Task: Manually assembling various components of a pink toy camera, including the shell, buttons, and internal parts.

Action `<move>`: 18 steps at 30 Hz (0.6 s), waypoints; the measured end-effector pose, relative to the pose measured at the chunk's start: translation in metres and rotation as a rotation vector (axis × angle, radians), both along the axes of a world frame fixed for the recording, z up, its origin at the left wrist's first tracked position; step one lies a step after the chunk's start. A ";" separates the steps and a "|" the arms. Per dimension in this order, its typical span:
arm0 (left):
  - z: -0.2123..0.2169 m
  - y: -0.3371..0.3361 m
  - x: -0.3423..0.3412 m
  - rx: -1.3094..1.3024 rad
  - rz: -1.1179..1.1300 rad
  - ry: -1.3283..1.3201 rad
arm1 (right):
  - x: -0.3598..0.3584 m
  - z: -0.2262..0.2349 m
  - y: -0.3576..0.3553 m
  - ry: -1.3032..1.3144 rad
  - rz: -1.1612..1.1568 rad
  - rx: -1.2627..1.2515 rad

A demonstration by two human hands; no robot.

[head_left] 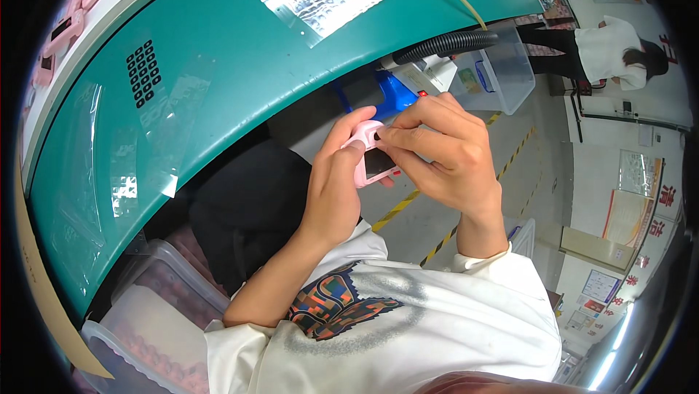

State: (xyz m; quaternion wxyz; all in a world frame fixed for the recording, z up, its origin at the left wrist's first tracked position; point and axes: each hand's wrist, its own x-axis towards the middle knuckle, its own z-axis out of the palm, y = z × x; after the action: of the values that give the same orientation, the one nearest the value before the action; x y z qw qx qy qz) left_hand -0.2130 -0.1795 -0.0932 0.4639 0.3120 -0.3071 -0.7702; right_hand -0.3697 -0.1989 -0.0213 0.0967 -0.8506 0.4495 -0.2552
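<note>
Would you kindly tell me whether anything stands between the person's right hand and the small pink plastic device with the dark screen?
Nothing visible does: the bare right hand has its fingertips at one end of the small pink plastic device, while the bare left hand holds the device's left side.

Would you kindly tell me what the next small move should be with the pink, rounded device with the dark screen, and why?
I would probably have the right hand press gently on the small black spot on the pink, rounded device, since that hand's fingertips are right beside it and the left hand holds the device. Whether the spot is loose, I cannot tell.
</note>
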 end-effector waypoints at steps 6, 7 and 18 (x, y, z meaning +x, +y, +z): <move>0.003 0.001 0.001 -0.048 -0.015 -0.069 | -0.001 0.003 0.002 -0.022 -0.005 0.017; 0.005 0.000 0.001 -0.038 -0.025 -0.056 | -0.001 0.004 0.002 -0.017 -0.001 0.013; 0.016 0.004 0.002 -0.192 -0.024 -0.246 | -0.002 0.012 0.004 0.029 0.017 0.008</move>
State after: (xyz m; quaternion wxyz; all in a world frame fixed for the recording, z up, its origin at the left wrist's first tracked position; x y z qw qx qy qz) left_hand -0.2113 -0.1751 -0.0771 0.4414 0.3545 -0.4374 -0.6987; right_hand -0.3720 -0.1945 -0.0095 0.0960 -0.8576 0.4445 -0.2402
